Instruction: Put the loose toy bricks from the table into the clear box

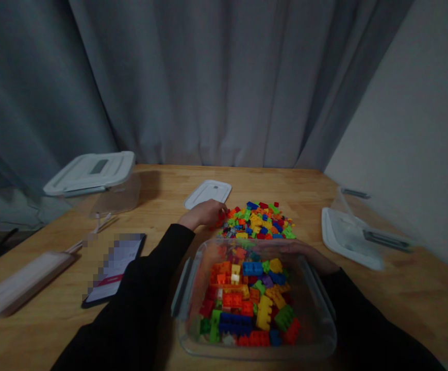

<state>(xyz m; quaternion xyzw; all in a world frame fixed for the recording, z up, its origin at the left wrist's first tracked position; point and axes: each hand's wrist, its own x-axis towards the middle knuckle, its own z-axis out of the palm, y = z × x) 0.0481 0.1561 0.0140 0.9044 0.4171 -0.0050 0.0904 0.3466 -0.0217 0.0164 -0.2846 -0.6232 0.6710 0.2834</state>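
My left hand (207, 213) reaches to the left edge of a heap of small coloured toy bricks (260, 219). Its fingers are loosely bent and a little apart against the bricks, with no brick plainly held; the fingertips are partly hidden. Close in front of me stands a clear plastic box (256, 351), lidless, with larger toy bricks (247, 304) lying in it. My right hand (304, 251) is at the box's far right corner, between box and heap. Its fingers stretch left, fairly flat, partly hidden by the rim.
A white lid (209, 194) lies behind my left hand. At the left are a lidded clear box (103, 180), a tablet-like device (119, 268) and a pale power strip (26, 281) with a cable. Another clear box (357, 221) with a white lid stands at the right.
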